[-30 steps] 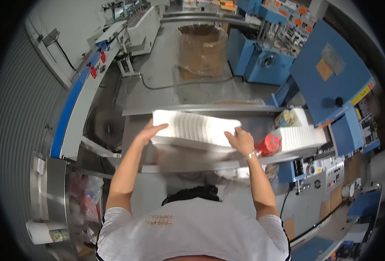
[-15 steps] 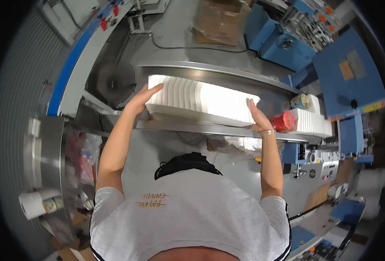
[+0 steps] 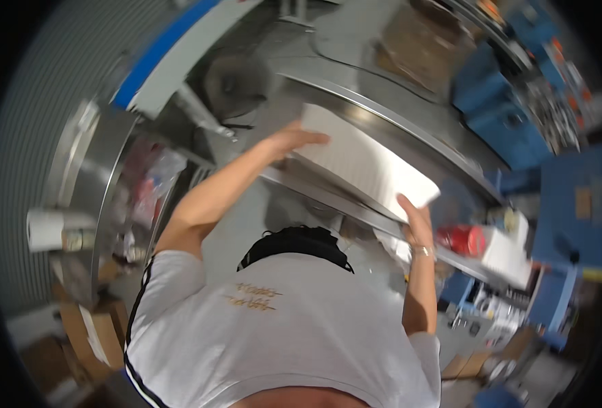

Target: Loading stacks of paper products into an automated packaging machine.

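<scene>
White paper, a thick squared stack of sheets [image 3: 369,166], lies on the steel machine table [image 3: 410,129] close to its near edge, running diagonally along it. It is judged heavy as a block yet loose between sheets, so liable to fan or slide unless pressed from both ends, which is where it is taken. The left hand [image 3: 291,141] lies flat against the far-left end with fingers extended, not curled, while the right hand [image 3: 415,214] presses the near-right end, fingers straight and thumb up; a red container [image 3: 461,239] stands just beside that wrist.
</scene>
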Action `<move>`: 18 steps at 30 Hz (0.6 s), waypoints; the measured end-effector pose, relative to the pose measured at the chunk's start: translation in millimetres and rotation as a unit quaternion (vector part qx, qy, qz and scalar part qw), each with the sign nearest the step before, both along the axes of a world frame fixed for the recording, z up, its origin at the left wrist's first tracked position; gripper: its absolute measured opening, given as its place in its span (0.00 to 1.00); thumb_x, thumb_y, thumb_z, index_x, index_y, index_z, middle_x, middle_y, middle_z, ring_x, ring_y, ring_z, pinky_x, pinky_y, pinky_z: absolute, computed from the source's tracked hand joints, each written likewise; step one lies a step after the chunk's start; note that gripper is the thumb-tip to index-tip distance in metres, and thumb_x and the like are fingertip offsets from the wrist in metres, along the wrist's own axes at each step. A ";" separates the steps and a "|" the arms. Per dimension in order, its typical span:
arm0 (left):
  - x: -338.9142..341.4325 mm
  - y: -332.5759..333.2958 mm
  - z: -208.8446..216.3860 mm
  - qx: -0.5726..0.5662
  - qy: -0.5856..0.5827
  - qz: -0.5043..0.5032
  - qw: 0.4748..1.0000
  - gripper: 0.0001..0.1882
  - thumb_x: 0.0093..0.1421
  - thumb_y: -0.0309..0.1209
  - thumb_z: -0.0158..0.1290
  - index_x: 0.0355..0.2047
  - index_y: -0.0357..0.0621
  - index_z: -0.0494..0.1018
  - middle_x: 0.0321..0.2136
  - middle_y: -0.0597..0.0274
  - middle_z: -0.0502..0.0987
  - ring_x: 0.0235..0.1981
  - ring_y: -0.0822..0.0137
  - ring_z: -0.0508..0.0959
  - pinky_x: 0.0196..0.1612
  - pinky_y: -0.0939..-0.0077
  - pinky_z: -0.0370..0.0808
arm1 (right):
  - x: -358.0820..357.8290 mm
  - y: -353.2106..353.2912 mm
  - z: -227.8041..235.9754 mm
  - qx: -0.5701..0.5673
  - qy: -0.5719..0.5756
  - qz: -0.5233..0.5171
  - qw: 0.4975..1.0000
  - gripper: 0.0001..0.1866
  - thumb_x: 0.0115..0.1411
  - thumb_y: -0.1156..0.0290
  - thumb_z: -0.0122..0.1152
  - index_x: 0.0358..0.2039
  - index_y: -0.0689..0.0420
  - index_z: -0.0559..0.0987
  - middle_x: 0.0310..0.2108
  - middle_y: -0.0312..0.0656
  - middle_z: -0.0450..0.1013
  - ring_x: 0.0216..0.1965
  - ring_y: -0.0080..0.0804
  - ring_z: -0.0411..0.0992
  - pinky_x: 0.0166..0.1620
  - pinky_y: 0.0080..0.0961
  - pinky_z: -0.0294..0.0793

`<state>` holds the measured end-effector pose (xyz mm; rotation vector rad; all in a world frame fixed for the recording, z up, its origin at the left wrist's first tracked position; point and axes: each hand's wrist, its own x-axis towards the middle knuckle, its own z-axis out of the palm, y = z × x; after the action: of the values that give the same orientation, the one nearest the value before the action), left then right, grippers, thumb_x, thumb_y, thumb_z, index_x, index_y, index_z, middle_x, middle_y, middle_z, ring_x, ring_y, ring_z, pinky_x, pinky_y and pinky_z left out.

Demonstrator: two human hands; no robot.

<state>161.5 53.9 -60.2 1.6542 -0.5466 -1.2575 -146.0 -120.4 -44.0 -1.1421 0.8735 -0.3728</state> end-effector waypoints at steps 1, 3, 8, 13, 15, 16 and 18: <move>7.1 2.1 -9.2 0.045 -0.006 -0.011 0.999 0.41 0.48 0.50 0.62 0.57 0.40 0.63 0.56 0.52 0.66 0.59 0.57 0.63 0.60 0.62 0.58 | -2.4 -1.2 0.1 -0.021 0.005 0.000 1.000 0.36 0.47 0.72 0.70 0.56 0.63 0.64 0.51 0.41 0.67 0.53 0.32 0.63 0.57 0.29 0.60; -23.4 -0.9 65.9 0.031 0.006 -0.016 0.999 0.47 0.44 0.57 0.63 0.56 0.38 0.64 0.57 0.50 0.64 0.58 0.58 0.61 0.57 0.58 0.61 | -10.1 3.5 30.0 -0.002 0.071 -0.060 0.996 0.33 0.50 0.73 0.67 0.56 0.64 0.65 0.52 0.41 0.68 0.51 0.31 0.66 0.56 0.28 0.62; 9.8 31.7 27.5 -0.092 -0.061 0.129 0.985 0.49 0.42 0.47 0.68 0.59 0.37 0.57 0.53 0.53 0.66 0.55 0.63 0.64 0.55 0.68 0.66 | 30.9 -6.0 42.5 -0.107 -0.077 0.051 0.990 0.34 0.55 0.78 0.59 0.62 0.63 0.58 0.59 0.43 0.61 0.59 0.35 0.60 0.61 0.31 0.57; 61.5 140.8 64.5 -0.287 -0.048 0.233 0.928 0.49 0.44 0.42 0.67 0.62 0.41 0.52 0.52 0.55 0.68 0.55 0.63 0.66 0.59 0.69 0.62 | 151.5 39.3 92.6 -0.153 -0.116 0.165 0.967 0.38 0.51 0.78 0.64 0.61 0.66 0.56 0.59 0.45 0.60 0.58 0.34 0.59 0.61 0.27 0.54; 77.3 202.6 84.7 -0.221 -0.054 0.316 0.921 0.47 0.47 0.39 0.66 0.62 0.43 0.52 0.52 0.56 0.68 0.56 0.64 0.65 0.59 0.69 0.61 | 207.3 76.4 106.0 -0.147 -0.119 0.213 0.959 0.39 0.50 0.77 0.65 0.61 0.67 0.57 0.58 0.45 0.61 0.58 0.34 0.60 0.61 0.27 0.55; 80.2 230.6 90.6 -0.198 -0.056 0.350 0.914 0.45 0.48 0.38 0.66 0.62 0.44 0.53 0.53 0.58 0.67 0.57 0.64 0.64 0.59 0.69 0.61 | 232.2 95.9 109.0 -0.145 -0.120 0.241 0.952 0.40 0.50 0.76 0.66 0.61 0.67 0.57 0.58 0.45 0.61 0.58 0.34 0.60 0.61 0.27 0.55; 107.2 286.0 81.0 -0.232 -0.097 0.380 0.890 0.44 0.48 0.35 0.65 0.61 0.41 0.54 0.55 0.56 0.65 0.57 0.64 0.64 0.59 0.70 0.60 | 287.4 141.3 113.1 -0.149 -0.117 0.287 0.939 0.39 0.49 0.76 0.66 0.60 0.66 0.57 0.58 0.45 0.62 0.58 0.34 0.61 0.61 0.26 0.56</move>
<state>268.7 339.9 20.7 1.3672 -0.2354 -0.3471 141.3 20.9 69.2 -1.5364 0.2496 -0.1500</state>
